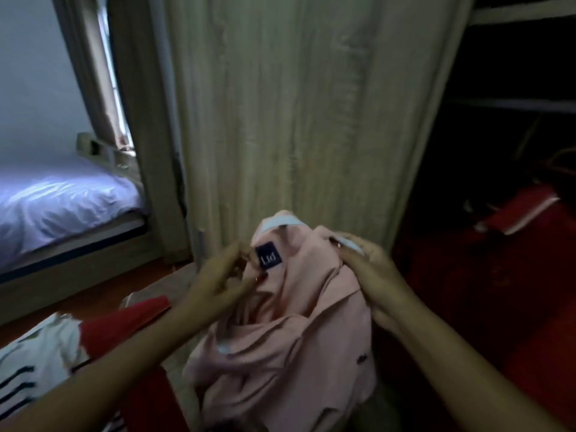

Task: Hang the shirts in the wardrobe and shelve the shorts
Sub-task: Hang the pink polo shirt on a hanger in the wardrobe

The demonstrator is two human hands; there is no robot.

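Fingers [232, 255] of my left hand [218, 275]: curled, pinching the pink shirt [280, 322] just beside its dark blue label [268, 255]. Thumb tip with a red nail presses the cloth below the label.

Fingers [358, 260] of my right hand [371, 272]: curled over the shirt's upper right edge, gripping a fold with a pale strip of trim.

Shirt position: bunched between both hands, held up in front of me, the rest hanging down in loose folds. A pale band [280, 221] shows at its top edge. Frame is motion-blurred; I cannot tell collar from sleeve.

Surroundings: closed wardrobe door [296, 120], pale wood grain, directly behind the shirt. To its right, the open wardrobe interior, dark, with a shelf [523, 104] and red fabric [498, 269] below. Bed [62, 198] with a light sheet at far left. Under my left forearm: a red garment [124, 322] and a white garment with dark stripes [28, 369].
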